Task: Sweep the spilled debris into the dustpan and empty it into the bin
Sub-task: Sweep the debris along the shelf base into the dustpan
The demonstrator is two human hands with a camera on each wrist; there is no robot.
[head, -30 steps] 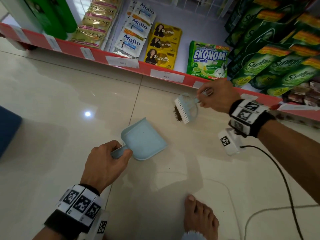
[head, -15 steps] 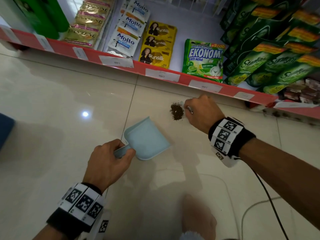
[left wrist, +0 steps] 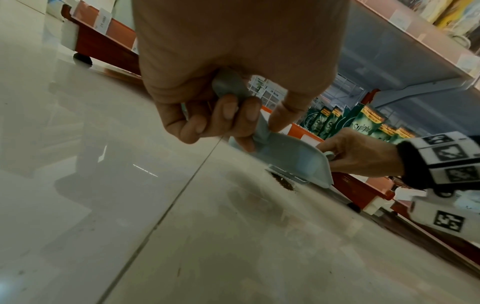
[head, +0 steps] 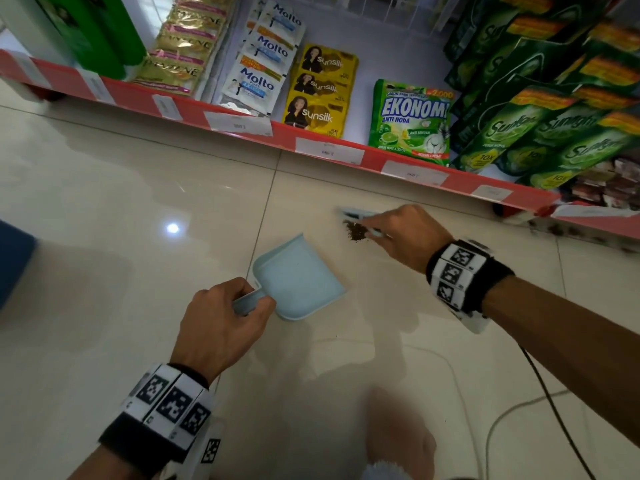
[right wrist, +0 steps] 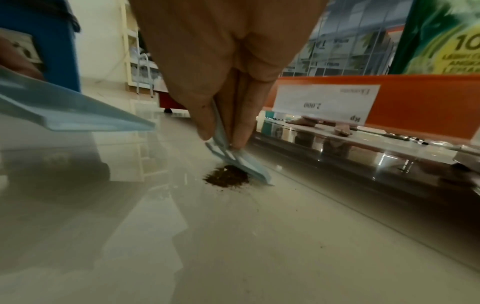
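A small pile of dark brown debris [head: 355, 233] [right wrist: 226, 177] lies on the pale floor tiles near the shelf base. My right hand [head: 403, 237] [right wrist: 226, 115] grips the handle of a light blue hand brush [head: 356, 214] [right wrist: 233, 158], whose head stands on the floor just behind the pile. A light blue dustpan [head: 298, 278] [left wrist: 293, 156] sits a short way to the left of the debris, its open lip toward the pile. My left hand [head: 225, 313] [left wrist: 223, 115] grips the dustpan's handle.
A red-edged bottom shelf [head: 329, 150] with sachets and green detergent pouches runs along the back. A blue bin [right wrist: 52, 41] stands at the left. My bare foot [head: 398, 434] and a cable [head: 540, 393] lie on the floor near me.
My right hand has lowered the brush from above the floor to the tiles behind the debris. The dustpan and left hand have barely moved.
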